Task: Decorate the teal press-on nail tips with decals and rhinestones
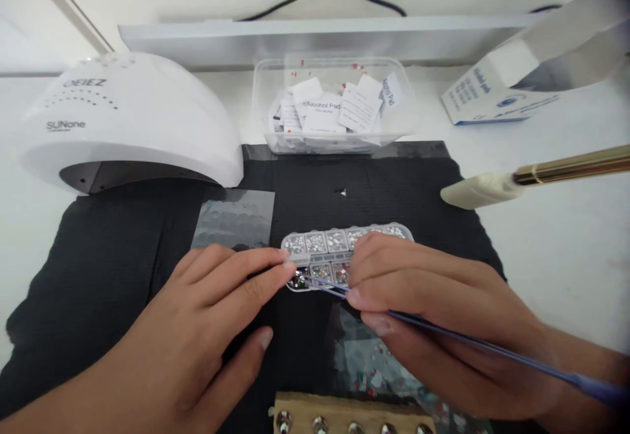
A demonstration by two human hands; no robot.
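Observation:
A clear compartment case of rhinestones (pixel 325 258) lies on the black cloth, with pale stones in its far row and coloured ones in the near row. My left hand (pixel 216 316) rests at the case's left end, fingertips touching a raised lid there, thumb spread away. Blue tweezers (pixel 443 334) are pinched in my right hand (pixel 428 303), their tips reaching into the front left compartment, which holds dark and multicoloured stones. Whether the tips grip a stone is too small to tell. My right hand hides the right part of the case.
A white nail lamp (pixel 138 112) stands at left. Behind are a clear tub (pixel 332 145) of alcohol pads and an open box (pixel 497 96). A gold-handled brush (pixel 571 166) juts in at right. Sticker sheets (pixel 233 218) and a wooden stand with metal knobs (pixel 339 408) lie nearby.

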